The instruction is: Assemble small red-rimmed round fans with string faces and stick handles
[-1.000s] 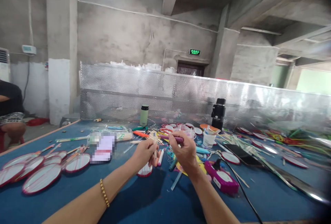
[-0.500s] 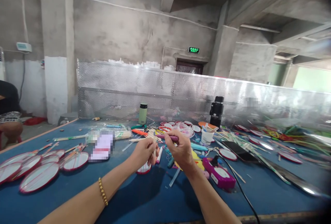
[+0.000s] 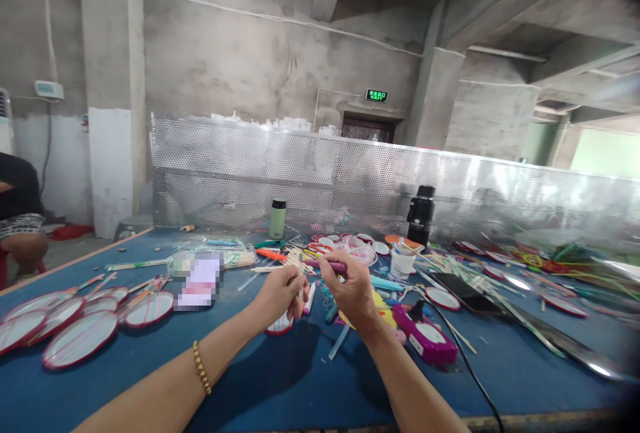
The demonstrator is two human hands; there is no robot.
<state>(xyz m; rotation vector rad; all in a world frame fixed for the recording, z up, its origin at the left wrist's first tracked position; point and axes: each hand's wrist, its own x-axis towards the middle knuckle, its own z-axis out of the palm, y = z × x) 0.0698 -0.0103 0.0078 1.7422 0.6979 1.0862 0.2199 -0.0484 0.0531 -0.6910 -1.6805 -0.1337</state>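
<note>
My left hand (image 3: 280, 291) pinches wooden stick (image 3: 301, 279); right hand (image 3: 350, 286) grips purple marker (image 3: 327, 265). White cup (image 3: 401, 263) on blue surface (image 3: 280, 379) holds sticks. Green bottle (image 3: 277, 218) capped.

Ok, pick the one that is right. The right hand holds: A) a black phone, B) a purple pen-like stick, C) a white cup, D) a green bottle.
B: the right hand grips a purple pen-like stick above the blue table, close to the left hand.
</note>
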